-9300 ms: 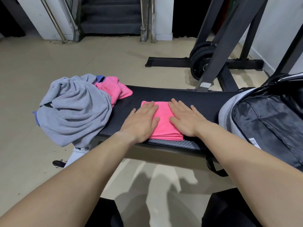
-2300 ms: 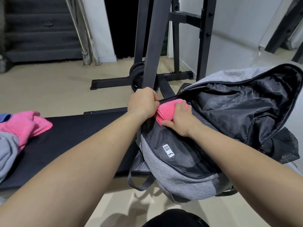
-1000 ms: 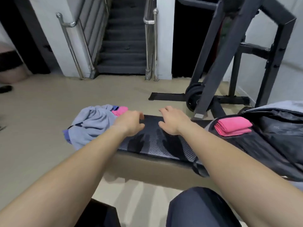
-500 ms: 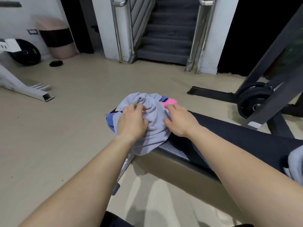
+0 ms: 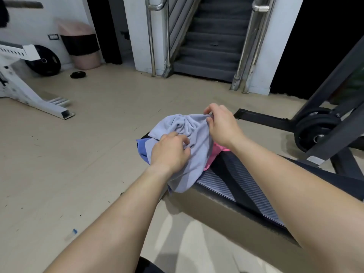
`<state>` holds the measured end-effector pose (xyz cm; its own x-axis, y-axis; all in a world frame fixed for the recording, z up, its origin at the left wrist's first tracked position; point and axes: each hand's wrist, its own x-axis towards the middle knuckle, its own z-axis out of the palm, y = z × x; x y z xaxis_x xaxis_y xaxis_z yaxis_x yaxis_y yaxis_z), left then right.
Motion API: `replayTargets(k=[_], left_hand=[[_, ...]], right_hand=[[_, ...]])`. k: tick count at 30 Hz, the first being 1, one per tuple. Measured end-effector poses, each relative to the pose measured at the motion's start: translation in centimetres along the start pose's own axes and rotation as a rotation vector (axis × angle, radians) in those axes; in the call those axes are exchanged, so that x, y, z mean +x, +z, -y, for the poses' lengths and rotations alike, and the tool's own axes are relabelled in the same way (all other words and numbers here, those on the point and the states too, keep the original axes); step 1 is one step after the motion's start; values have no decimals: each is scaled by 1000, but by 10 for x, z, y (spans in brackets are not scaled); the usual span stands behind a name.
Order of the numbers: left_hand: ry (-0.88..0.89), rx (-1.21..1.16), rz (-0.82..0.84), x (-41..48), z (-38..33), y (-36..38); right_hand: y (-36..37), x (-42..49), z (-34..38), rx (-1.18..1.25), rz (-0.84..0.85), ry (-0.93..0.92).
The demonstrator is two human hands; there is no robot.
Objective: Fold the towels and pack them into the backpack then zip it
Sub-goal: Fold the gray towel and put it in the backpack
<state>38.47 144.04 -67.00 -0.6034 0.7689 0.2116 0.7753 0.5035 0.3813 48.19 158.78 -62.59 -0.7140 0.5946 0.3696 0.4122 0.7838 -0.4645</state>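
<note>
Grey towel [image 5: 197, 152], crumpled, lies at the counter's [image 5: 236, 182] left end, on top of the pink towel [image 5: 216, 153] and the blue towel [image 5: 143, 149]. Long axis runs far-to-near; near end drapes over the counter edge. Left hand [image 5: 170, 152]: fingers curled, gripping the mid folds. Right hand [image 5: 221, 125]: pinching the far edge.
</note>
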Motion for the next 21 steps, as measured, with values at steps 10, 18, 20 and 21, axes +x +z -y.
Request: replayTargets(k=[10,18,20,21], left_hand=[[85,-303,-197,-31,-58,-29],[167,-332,-41,-44,-108,-14],[177,-332,-11,-42,-117,-6],[182,-325,7,-40,-121,-1]], right_hand=[[-147,1,39,-14,-308,-125],[-152,-62,-30,-60,-209,31],[-137,-88,-50,3,-146,104],[-129,-101,-60,54,-105,143]])
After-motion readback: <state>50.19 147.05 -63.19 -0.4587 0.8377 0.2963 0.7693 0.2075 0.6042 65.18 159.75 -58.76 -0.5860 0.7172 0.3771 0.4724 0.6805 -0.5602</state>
